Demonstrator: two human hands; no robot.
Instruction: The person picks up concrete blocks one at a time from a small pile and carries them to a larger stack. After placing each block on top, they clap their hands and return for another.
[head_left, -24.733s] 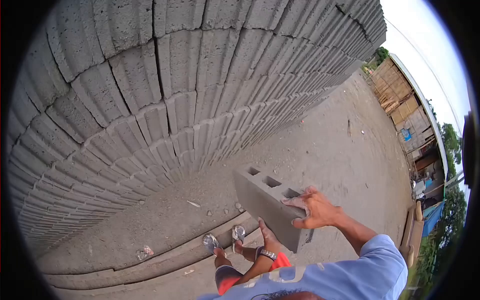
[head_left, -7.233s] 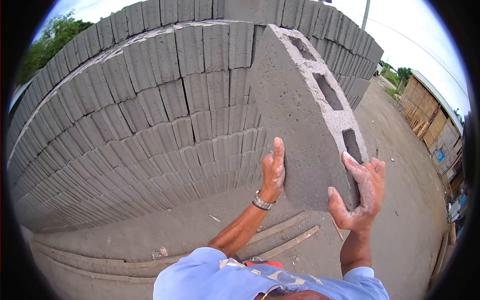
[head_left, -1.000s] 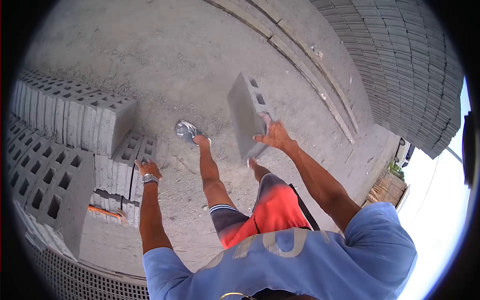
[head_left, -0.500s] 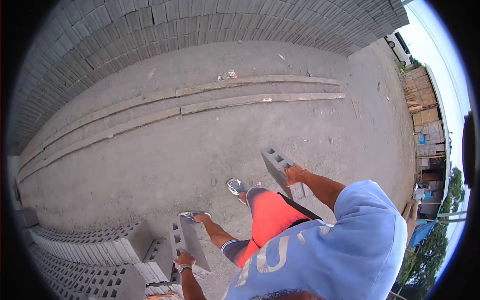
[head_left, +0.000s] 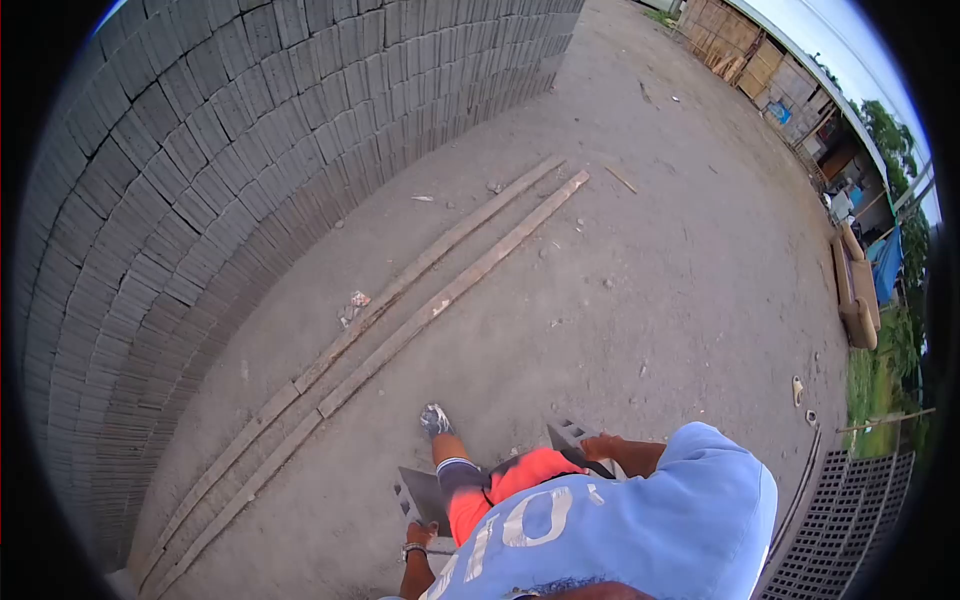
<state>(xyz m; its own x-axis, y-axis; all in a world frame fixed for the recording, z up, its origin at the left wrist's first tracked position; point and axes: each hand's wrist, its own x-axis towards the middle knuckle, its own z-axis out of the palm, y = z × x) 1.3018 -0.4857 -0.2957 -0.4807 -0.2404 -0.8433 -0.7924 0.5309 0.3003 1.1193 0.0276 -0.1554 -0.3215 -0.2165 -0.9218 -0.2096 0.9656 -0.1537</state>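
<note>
My left hand [head_left: 421, 534], with a band on its wrist, is closed on the top edge of a grey hollow concrete block [head_left: 412, 494], which hangs low beside my leg. On the other side, my right hand [head_left: 601, 447] grips a second hollow concrete block [head_left: 568, 434], partly hidden behind my shorts and arm. Both blocks are off the ground, with their hollow cells showing at the ends. One foot in a dusty shoe [head_left: 436, 420] is ahead of me on the ground.
Two parallel rows of wooden planks [head_left: 455, 290] lie on the dirt ahead. A tall wall of stacked blocks [head_left: 230, 200] stands to the left. At the right are more hollow blocks [head_left: 840, 520], a brown sofa [head_left: 853, 290] and a shed [head_left: 760, 65].
My view has swung to the right; the block stack at lower left has left the frame. Both blocks stay in my hands, and my feet have shifted in a step.
</note>
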